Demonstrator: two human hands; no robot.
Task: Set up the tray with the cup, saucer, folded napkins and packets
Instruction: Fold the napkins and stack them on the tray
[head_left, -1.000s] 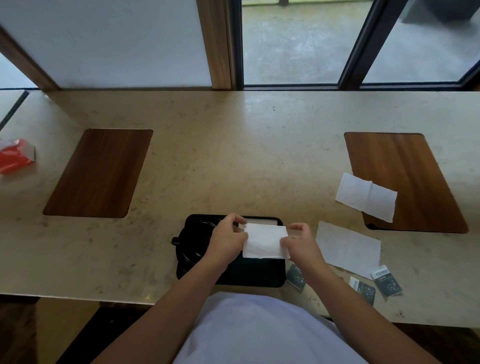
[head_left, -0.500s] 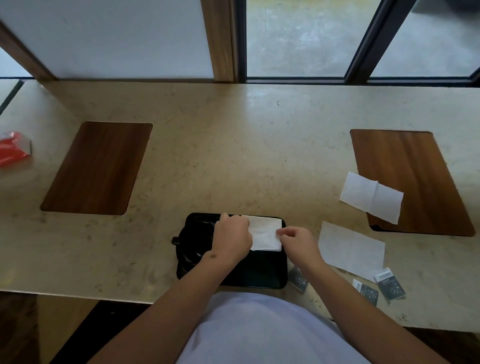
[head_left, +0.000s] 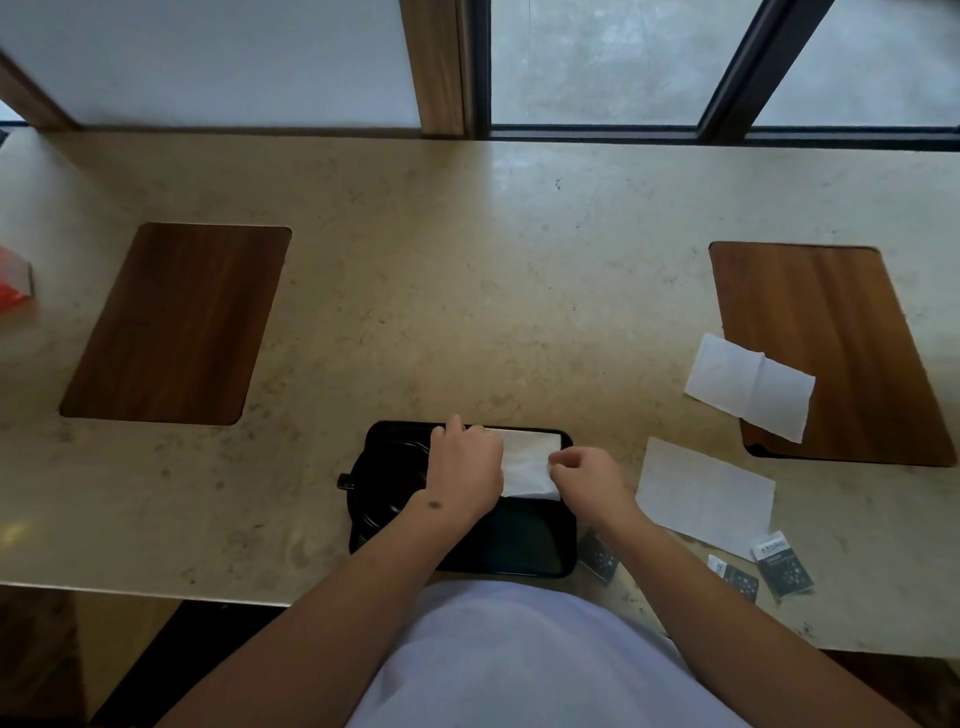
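Note:
A black tray (head_left: 524, 551) sits at the counter's near edge. A black cup on a saucer (head_left: 384, 483) fills its left half, partly hidden by my left arm. A folded white napkin (head_left: 530, 462) lies in the tray's far right part. My left hand (head_left: 465, 465) presses flat on the napkin's left side. My right hand (head_left: 587, 475) pinches its right edge. Two more white napkins lie to the right, one flat (head_left: 704, 493) and one creased (head_left: 750, 387). Three dark packets (head_left: 782, 564) lie near the front edge.
Two wooden inlays are set in the beige stone counter, one at the left (head_left: 176, 325) and one at the right (head_left: 826, 353). A red object (head_left: 13, 283) lies at the far left edge. Windows and a wooden post stand behind the counter.
The napkin has gone from held above the tray down onto its far right part. My left hand has moved over it and flattened; my right hand stays at its right edge.

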